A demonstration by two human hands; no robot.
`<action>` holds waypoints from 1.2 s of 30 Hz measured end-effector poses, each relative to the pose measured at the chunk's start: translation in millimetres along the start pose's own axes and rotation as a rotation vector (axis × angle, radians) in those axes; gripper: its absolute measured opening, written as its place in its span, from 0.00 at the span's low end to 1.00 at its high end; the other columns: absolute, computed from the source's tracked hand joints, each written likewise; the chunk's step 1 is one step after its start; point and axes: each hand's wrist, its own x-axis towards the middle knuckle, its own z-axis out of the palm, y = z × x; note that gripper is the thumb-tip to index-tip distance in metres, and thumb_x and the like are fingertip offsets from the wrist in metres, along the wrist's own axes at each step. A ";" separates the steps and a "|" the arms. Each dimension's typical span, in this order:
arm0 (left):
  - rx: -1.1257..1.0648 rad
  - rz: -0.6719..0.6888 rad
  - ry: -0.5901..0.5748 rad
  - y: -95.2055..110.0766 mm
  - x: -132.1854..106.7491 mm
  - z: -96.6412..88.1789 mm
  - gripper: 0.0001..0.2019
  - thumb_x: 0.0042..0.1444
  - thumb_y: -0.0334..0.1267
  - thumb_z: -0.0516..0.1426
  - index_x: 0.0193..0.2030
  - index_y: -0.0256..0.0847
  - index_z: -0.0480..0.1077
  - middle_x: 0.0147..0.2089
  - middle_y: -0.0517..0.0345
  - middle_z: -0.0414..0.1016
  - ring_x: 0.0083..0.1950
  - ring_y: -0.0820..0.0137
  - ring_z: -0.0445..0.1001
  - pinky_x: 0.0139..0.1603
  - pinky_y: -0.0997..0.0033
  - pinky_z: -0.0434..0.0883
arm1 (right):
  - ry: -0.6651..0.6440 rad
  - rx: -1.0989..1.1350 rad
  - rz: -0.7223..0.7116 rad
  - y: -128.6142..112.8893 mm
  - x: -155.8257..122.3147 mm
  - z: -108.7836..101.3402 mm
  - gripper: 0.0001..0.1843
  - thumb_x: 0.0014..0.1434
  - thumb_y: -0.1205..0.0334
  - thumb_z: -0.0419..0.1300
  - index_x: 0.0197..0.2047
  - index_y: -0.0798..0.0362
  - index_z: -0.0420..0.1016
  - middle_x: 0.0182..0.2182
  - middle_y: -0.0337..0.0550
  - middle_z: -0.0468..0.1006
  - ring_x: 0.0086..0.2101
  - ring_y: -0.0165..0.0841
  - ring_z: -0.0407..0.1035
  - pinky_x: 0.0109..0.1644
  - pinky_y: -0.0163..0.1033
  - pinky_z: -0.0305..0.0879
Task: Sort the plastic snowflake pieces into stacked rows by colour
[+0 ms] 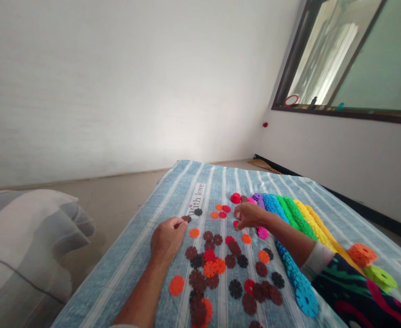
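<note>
My left hand (pixel 168 238) pinches a dark brown notched plastic disc (pixel 186 219) between thumb and forefinger at the left of the spread. Just beyond it lies a black disc (pixel 198 212) on the cloth. My right hand (pixel 250 215) is over the far part of the spread, thumb and forefinger apart, by a small red disc (pixel 236 224). Whether its fingertips touch that disc I cannot tell. Loose brown, black, red and orange discs, such as an orange disc (pixel 176 285), lie scattered and partly overlapping nearer me.
Long rows of stacked discs lie right: a blue row (pixel 296 278), a green row (pixel 301 218), a yellow row (pixel 316 228). Beyond them are an orange stack (pixel 362 254) and a lime stack (pixel 380 278). A striped blue cloth (pixel 135 273) covers the table. Sheer fabric (pixel 32 237) stands left.
</note>
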 end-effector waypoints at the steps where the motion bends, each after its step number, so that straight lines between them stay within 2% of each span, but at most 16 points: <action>1: 0.002 -0.002 0.001 0.2 -0.3 -0.2 0.14 0.52 0.45 0.52 0.33 0.43 0.78 0.35 0.57 0.81 0.38 0.64 0.76 0.35 0.71 0.65 | 0.010 -0.007 0.003 -1.5 -0.3 1.1 0.21 0.43 0.59 0.69 0.43 0.53 0.79 0.33 0.43 0.81 0.34 0.35 0.73 0.32 0.33 0.60; 3: 0.007 -0.003 -0.001 0.8 -0.7 -0.6 0.14 0.52 0.45 0.52 0.33 0.43 0.78 0.35 0.57 0.81 0.38 0.64 0.77 0.35 0.70 0.65 | 0.018 -0.020 0.005 -5.0 -1.5 3.2 0.20 0.44 0.59 0.69 0.42 0.53 0.80 0.33 0.44 0.81 0.34 0.36 0.73 0.32 0.34 0.60; 6: 0.003 0.003 0.001 1.1 -0.8 -0.9 0.14 0.52 0.45 0.52 0.32 0.44 0.78 0.34 0.57 0.81 0.37 0.64 0.77 0.34 0.71 0.65 | 0.017 -0.026 -0.003 -9.5 -2.9 5.5 0.13 0.44 0.61 0.67 0.36 0.53 0.81 0.32 0.44 0.82 0.32 0.36 0.73 0.31 0.34 0.59; 10: 0.008 0.011 0.011 -0.2 0.0 0.2 0.15 0.52 0.45 0.52 0.32 0.43 0.78 0.33 0.58 0.81 0.36 0.65 0.76 0.33 0.71 0.64 | 0.043 -0.014 -0.010 -7.1 -0.7 1.5 0.11 0.44 0.64 0.66 0.35 0.51 0.82 0.30 0.40 0.81 0.31 0.32 0.73 0.31 0.31 0.60; 13: 0.009 0.015 0.011 -1.0 0.7 1.5 0.15 0.52 0.46 0.51 0.32 0.43 0.78 0.33 0.58 0.80 0.36 0.65 0.76 0.33 0.71 0.64 | 0.129 -0.018 0.041 4.5 6.0 -9.9 0.11 0.48 0.64 0.63 0.37 0.52 0.82 0.33 0.40 0.81 0.34 0.32 0.73 0.33 0.31 0.61; 17: 0.020 -0.004 0.010 0.2 0.2 1.1 0.15 0.52 0.46 0.52 0.32 0.44 0.78 0.32 0.58 0.80 0.36 0.65 0.76 0.34 0.71 0.64 | 0.242 -0.042 0.172 24.9 22.3 -26.9 0.16 0.50 0.66 0.60 0.44 0.54 0.80 0.39 0.46 0.81 0.38 0.36 0.73 0.35 0.33 0.61; 22: 0.016 -0.007 0.003 2.7 -1.7 -1.7 0.14 0.51 0.45 0.52 0.31 0.43 0.77 0.32 0.60 0.80 0.36 0.66 0.76 0.35 0.72 0.64 | 0.251 -0.059 0.233 37.0 45.2 -31.5 0.19 0.50 0.68 0.59 0.46 0.52 0.79 0.42 0.45 0.80 0.41 0.37 0.72 0.38 0.33 0.61; 27: 0.015 -0.021 0.002 3.5 -2.3 -1.6 0.14 0.52 0.45 0.52 0.31 0.43 0.77 0.32 0.59 0.80 0.36 0.66 0.76 0.35 0.72 0.64 | 0.207 -0.070 0.235 34.1 55.3 -30.1 0.19 0.50 0.67 0.62 0.47 0.51 0.79 0.42 0.45 0.80 0.41 0.36 0.73 0.38 0.33 0.62; 32: 0.008 -0.015 0.007 2.5 -2.4 -0.2 0.14 0.52 0.45 0.52 0.32 0.43 0.78 0.33 0.59 0.80 0.37 0.66 0.76 0.35 0.73 0.64 | 0.212 -0.101 0.222 23.7 46.0 -33.5 0.22 0.54 0.62 0.62 0.53 0.52 0.75 0.47 0.48 0.77 0.46 0.39 0.71 0.43 0.36 0.63; 36: 0.018 -0.023 0.003 1.9 -1.7 -0.4 0.14 0.53 0.45 0.52 0.33 0.44 0.78 0.33 0.59 0.80 0.37 0.66 0.76 0.35 0.72 0.64 | 0.208 -0.141 0.154 5.5 34.9 -28.2 0.15 0.59 0.61 0.57 0.49 0.51 0.77 0.49 0.49 0.76 0.48 0.40 0.70 0.46 0.37 0.62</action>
